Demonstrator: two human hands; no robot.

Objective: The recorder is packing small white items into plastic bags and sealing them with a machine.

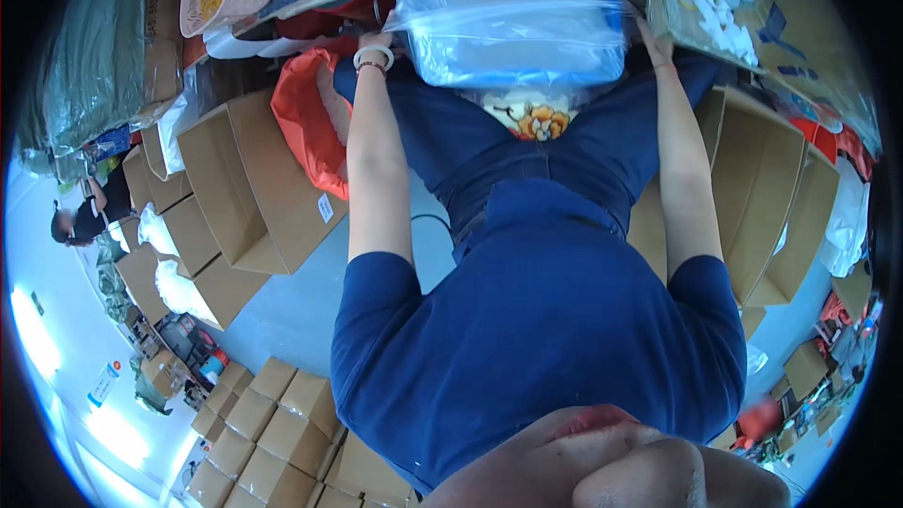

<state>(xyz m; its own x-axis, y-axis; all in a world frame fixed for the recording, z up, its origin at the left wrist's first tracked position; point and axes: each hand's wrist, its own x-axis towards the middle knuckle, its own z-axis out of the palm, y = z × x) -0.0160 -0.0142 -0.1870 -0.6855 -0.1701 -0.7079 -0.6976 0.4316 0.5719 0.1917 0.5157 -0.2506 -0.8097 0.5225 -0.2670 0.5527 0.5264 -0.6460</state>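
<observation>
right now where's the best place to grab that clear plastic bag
By its two short ends, one from each side. The clear plastic bag lies wide and slack across the lap, so a one-sided grip would likely let it sag. The left hand and right hand already sit at those ends.

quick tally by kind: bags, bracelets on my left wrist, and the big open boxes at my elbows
clear plastic bag of blue contents: 1
red-orange plastic bag: 1
wrist bracelets, white and red: 2
big open brown cardboard boxes: 2
total: 6
</observation>
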